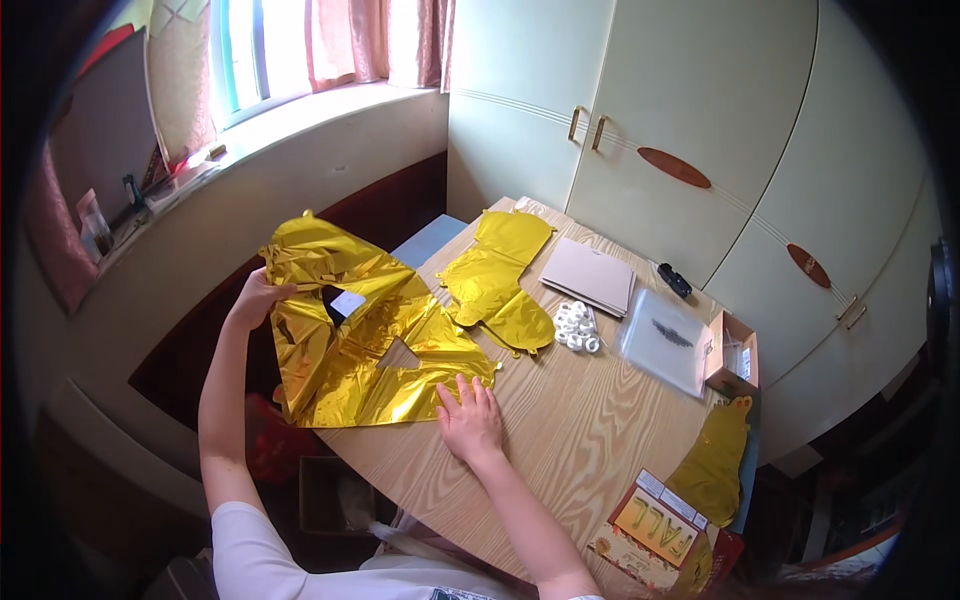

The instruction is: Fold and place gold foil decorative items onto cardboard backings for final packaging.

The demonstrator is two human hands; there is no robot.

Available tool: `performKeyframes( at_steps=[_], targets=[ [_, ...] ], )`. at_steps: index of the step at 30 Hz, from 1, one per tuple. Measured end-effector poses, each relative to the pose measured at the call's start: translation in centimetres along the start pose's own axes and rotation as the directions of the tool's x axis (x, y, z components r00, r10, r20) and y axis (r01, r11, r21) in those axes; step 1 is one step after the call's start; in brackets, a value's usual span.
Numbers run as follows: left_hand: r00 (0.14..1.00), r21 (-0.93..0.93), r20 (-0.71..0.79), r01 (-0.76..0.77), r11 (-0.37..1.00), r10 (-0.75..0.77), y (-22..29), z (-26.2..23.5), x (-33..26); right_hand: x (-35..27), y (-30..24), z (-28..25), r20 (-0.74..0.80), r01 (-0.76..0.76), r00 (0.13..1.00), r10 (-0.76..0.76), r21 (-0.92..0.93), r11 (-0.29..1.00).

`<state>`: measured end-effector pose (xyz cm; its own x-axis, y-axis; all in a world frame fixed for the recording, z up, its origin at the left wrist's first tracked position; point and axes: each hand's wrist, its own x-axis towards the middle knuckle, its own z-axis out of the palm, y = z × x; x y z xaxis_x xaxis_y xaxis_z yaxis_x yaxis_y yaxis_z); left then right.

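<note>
A large, flat, crinkled gold foil balloon (pixel 330 385) hangs partly over the left edge of the table, with openings cut through its shape. My left hand (pixel 258 300) pinches its raised left edge, fingers closed on the foil. My right hand (pixel 470 420) lies palm down by the balloon's lower right corner, fingers stretched out and touching the foil. Just beyond, another flat gold foil balloon (pixel 500 265) rests on the wooden table (pixel 440 470).
Toward the right are grey-beige cards (pixel 588 275), white ribbon rolls (pixel 577 327), a clear plastic pouch (pixel 663 340), a cardboard box (pixel 733 352) and a black object (pixel 675 280). Near right lie a printed package (pixel 650 535) and more gold foil (pixel 712 460). Cupboards (pixel 700 90) stand behind.
</note>
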<state>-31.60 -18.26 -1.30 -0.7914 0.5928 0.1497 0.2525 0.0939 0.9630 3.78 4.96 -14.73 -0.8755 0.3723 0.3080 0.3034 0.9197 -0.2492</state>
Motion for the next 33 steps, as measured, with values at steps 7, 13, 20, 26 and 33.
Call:
performKeyframes(
  at_steps=[7, 13, 20, 26, 33],
  targets=[
    [0.970, 0.128, -0.214, -0.086, 0.988, 0.112, 0.3, -3.2, 3.8, 0.0, -0.4, -0.3, 0.016, 0.000, 1.000, 0.001, -0.014, 1.000],
    [0.847, 0.494, -0.377, -0.157, 0.855, 0.374, 2.5, -4.2, 8.0, 0.0, -0.2, -0.3, 0.005, -0.002, 1.000, 0.002, -0.013, 1.000],
    [0.782, 0.782, -0.392, 0.006, 0.623, 0.485, 4.2, -7.0, 9.8, 0.1, -0.6, -0.4, 0.026, 0.001, 1.000, -0.001, -0.009, 1.000],
    [0.629, 0.711, -0.583, 0.089, 0.697, 0.515, 5.0, -9.1, 9.3, 0.1, -0.5, -0.3, 0.026, -0.004, 1.000, 0.005, -0.032, 0.999],
    [0.520, 0.728, -0.635, 0.153, 0.669, 0.572, 5.1, -15.2, 10.1, 0.0, -0.7, -0.1, 0.013, -0.006, 1.000, 0.007, -0.030, 1.000]
  ],
)
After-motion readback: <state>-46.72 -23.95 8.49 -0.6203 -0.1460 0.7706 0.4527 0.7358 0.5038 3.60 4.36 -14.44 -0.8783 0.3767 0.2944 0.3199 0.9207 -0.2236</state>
